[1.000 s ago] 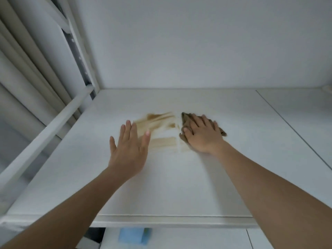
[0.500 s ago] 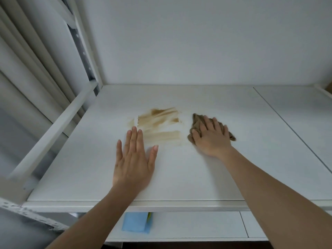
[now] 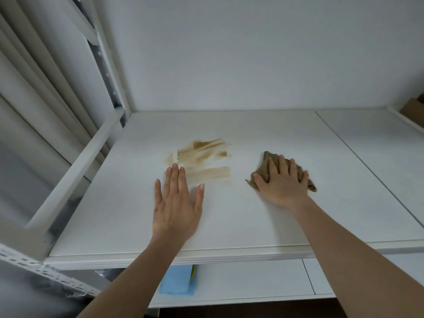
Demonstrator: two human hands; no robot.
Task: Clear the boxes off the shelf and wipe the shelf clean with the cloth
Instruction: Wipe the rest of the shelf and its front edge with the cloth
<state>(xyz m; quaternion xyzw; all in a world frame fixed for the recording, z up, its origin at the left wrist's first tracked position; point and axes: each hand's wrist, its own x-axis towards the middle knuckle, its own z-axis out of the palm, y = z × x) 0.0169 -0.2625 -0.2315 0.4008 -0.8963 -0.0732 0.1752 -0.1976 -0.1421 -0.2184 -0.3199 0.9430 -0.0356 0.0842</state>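
The white shelf (image 3: 263, 134) carries a smeared brown stain (image 3: 204, 161) near its middle. My left hand (image 3: 176, 205) lies flat on the shelf, fingers spread, just in front of the stain, holding nothing. My right hand (image 3: 283, 182) presses down on a crumpled brown cloth (image 3: 261, 172) to the right of the stain, with the cloth's edges sticking out under my fingers. No boxes stand on this shelf board.
A white frame rail (image 3: 75, 171) and perforated upright (image 3: 103, 65) border the shelf on the left. A second shelf panel (image 3: 378, 157) adjoins on the right, with a brown cardboard box (image 3: 413, 111) past its edge. A blue item (image 3: 176, 283) lies on the lower shelf.
My right hand has slid the cloth to the right, away from the stain. My left hand has moved back toward the front edge and settled flat. The view has shifted slightly.
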